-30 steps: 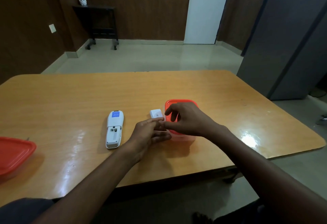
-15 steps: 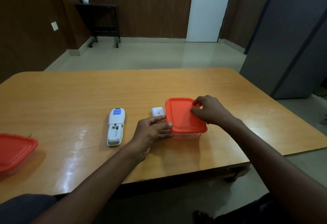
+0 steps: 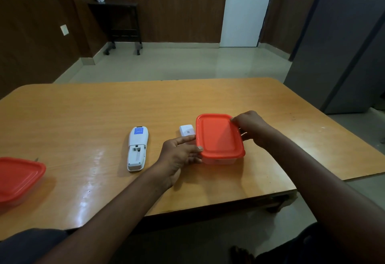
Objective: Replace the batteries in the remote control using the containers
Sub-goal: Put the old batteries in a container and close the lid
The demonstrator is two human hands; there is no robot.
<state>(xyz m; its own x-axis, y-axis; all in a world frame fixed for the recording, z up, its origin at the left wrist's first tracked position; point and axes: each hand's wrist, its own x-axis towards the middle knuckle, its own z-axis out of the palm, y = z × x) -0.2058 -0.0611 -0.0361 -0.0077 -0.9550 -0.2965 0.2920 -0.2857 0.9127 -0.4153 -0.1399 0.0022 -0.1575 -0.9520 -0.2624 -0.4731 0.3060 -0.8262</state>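
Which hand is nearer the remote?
Left. The left hand is just right of the remote, gripping the container's left edge; the right hand is on the container's far right side.

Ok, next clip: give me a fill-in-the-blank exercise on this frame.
1. Both hands grip the container with the ____ lid.
2. The remote control lies with its battery bay ____.
3. The white battery cover lies between the remote control and the ____.
4. The left hand touches the container's ____ side.

Missing: red; open; container; left
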